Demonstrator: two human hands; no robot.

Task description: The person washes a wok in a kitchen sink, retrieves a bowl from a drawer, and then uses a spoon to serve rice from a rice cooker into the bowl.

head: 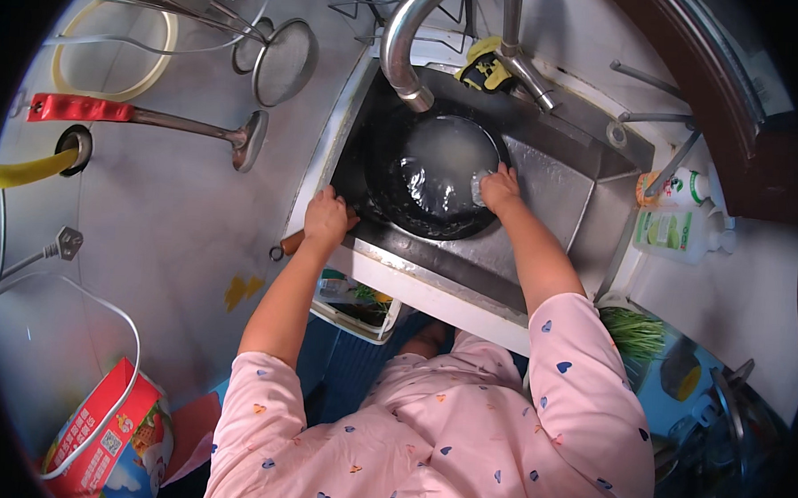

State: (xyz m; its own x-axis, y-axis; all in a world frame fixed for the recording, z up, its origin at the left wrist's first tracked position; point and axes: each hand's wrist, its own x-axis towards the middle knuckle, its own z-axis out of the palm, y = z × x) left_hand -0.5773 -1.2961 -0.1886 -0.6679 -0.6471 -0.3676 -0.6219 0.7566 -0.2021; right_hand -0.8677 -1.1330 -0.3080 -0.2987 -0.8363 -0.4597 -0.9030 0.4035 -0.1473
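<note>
A dark wok point(433, 234) with cloudy water point(454, 141) in it sits inside the steel sink point(555, 179). My left hand point(325, 218) is closed around its wooden handle point(294, 242), which sticks out over the sink's front left corner. At the wok's right inner wall, my right hand point(500, 189) grips a pale, shiny scrubber point(478, 187); its exact kind is partly hidden by the fingers. Above the wok's back rim hangs the mouth of a curved metal faucet point(419, 100).
A second tap point(530, 81) and a yellow-and-black cloth point(483, 69) are behind the wok. Bottles point(673, 231) stand to the right of the sink. A red-handled ladle point(144, 114) and wire strainers point(285, 62) hang on the left wall. An open bin point(362, 331) is below the front edge.
</note>
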